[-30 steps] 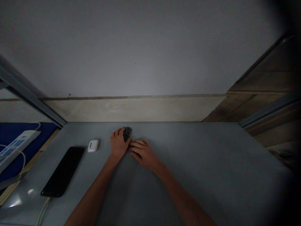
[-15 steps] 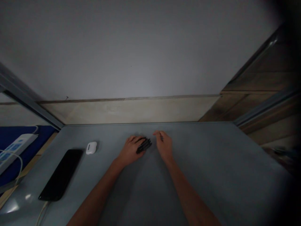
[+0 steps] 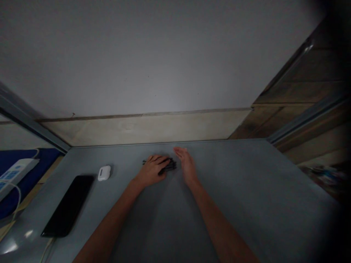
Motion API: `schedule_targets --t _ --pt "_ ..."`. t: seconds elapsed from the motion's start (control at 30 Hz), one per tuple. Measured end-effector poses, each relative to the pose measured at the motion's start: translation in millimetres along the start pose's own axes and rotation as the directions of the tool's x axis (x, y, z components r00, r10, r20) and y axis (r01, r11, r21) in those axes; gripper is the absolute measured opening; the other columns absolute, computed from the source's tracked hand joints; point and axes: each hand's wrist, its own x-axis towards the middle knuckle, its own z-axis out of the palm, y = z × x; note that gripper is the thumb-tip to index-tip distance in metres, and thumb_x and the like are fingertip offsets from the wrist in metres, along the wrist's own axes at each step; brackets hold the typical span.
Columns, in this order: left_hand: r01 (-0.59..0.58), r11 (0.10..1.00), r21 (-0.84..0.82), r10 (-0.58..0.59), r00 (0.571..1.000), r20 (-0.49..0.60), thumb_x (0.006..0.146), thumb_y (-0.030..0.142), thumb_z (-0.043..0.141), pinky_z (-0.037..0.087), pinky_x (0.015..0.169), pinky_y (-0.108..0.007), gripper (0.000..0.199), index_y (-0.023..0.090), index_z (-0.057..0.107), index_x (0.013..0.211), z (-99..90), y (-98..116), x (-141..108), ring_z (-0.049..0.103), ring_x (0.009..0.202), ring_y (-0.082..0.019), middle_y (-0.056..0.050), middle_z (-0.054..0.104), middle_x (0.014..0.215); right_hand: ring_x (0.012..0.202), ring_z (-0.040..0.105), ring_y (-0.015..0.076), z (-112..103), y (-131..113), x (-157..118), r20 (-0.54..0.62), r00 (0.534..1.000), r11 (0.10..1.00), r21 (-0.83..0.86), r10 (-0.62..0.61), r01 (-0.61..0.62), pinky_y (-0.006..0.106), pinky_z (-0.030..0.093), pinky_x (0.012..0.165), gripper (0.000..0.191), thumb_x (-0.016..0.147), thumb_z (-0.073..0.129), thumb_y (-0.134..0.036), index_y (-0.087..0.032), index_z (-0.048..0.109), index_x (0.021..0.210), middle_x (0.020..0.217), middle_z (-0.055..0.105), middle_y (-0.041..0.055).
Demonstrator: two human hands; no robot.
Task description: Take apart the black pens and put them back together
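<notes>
Left hand clasps black pens, right hand upright beside them

Take the bundle of black pens as the dial's centre, with twelve o'clock toward the white wall. The pens lie close together on the grey tabletop, in its far half, with their dark ends fanned slightly toward three o'clock. A short end also pokes out at about ten, past the knuckles.

The left hand comes in from about eight o'clock, palm down, its fingers bent over the top of the bundle and clamped on it, the thumb side nearest the person. How many pens it covers cannot be told.

The right hand stands just beside the pens at three o'clock, on its edge, near but apart from them. Its fingers are straight and together, pointing to about eleven, the palm turned toward the bundle; the inside of the palm is hidden.

Out at nine o'clock sits a white earbud case. At eight lies a black smartphone, screen dark, a pale cable at its near end. Farther out at nine, beyond the tabletop's edge, a white power strip rests on a blue surface.
</notes>
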Motion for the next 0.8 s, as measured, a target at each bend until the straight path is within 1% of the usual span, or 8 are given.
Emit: schedule_targets --t 0.07,0.17,0.33,0.43,0.53,0.67,0.8 --pt "0.007 0.999 0.052 -0.007 1.0 -0.012 0.079 0.022 0.054 0.031 0.104 -0.042 0.058 0.025 0.043 0.136 2.9 3.0 -1.9 0.041 0.126 -0.024 -0.006 0.048 0.138 0.112 0.057 0.0214 5.4 0.8 -1.6 0.052 0.998 0.994 0.098 0.037 -0.042 0.041 0.037 0.103 0.049 0.088 0.038 -0.06 -0.023 0.067 0.101 0.117 0.064 0.0068" --pt "0.03 0.99 0.14 -0.027 0.999 -0.019 0.082 0.022 0.049 0.029 0.106 -0.043 0.058 0.019 0.039 0.139 9.0 9.6 -5.3 0.038 0.129 -0.026 -0.009 0.044 0.141 0.121 0.051 0.0213 10.5 1.2 -4.9 0.108 0.992 0.986 0.147 0.061 -0.077 0.043 0.031 0.108 0.052 0.087 0.037 -0.064 -0.025 0.065 0.108 0.126 0.06 0.0051" --pt "0.069 0.97 0.231 -0.058 0.997 -0.054 0.087 0.023 0.041 0.025 0.11 -0.044 0.056 0.011 0.033 0.141 19.2 20.0 -8.8 0.03 0.135 -0.027 -0.013 0.035 0.147 0.128 0.045 0.0202 12.8 0.9 -9.9 0.16 0.986 0.986 0.153 0.043 -0.068 0.044 0.025 0.112 0.052 0.088 0.035 -0.063 -0.029 0.063 0.115 0.133 0.055 0.0026" --pt "0.093 0.96 0.262 -0.076 0.994 -0.075 0.089 0.023 0.036 0.025 0.111 -0.044 0.055 0.008 0.03 0.142 24.1 23.7 -9.2 0.026 0.138 -0.027 -0.016 0.031 0.148 0.13 0.042 0.0186 14.2 -1.4 -12.6 0.187 0.981 0.986 0.145 0.05 -0.078 0.042 0.023 0.114 0.051 0.089 0.033 -0.063 -0.031 0.061 0.117 0.136 0.052 0.0005" --pt "0.107 0.954 0.28 -0.084 0.992 -0.095 0.092 0.024 0.031 0.025 0.111 -0.044 0.053 0.005 0.029 0.142 28.5 25.0 -9.0 0.024 0.139 -0.027 -0.019 0.03 0.148 0.132 0.038 0.0175 16.5 -3.6 -15.0 0.215 0.975 0.985 0.141 0.062 -0.094 0.041 0.02 0.115 0.052 0.089 0.032 -0.063 -0.03 0.06 0.119 0.138 0.05 -0.0005" --pt "0.108 0.945 0.307 -0.078 0.991 -0.107 0.094 0.02 0.027 0.027 0.111 -0.044 0.051 0.004 0.027 0.142 34.3 23.4 -9.4 0.024 0.139 -0.026 -0.02 0.031 0.147 0.134 0.036 0.0174 18.7 -3.3 -16.2 0.224 0.973 0.988 0.126 0.062 -0.092 0.04 0.017 0.116 0.054 0.087 0.034 -0.065 -0.031 0.061 0.118 0.137 0.051 -0.0014" --pt "0.111 0.938 0.329 -0.074 0.99 -0.123 0.094 0.018 0.028 0.027 0.111 -0.043 0.051 0.005 0.027 0.143 37.2 21.8 -10.8 0.023 0.139 -0.025 -0.018 0.03 0.148 0.132 0.039 0.0179 17.8 -0.6 -14.8 0.186 0.981 0.989 0.126 0.052 -0.077 0.039 0.021 0.115 0.052 0.087 0.036 -0.064 -0.03 0.062 0.117 0.135 0.053 -0.0003"
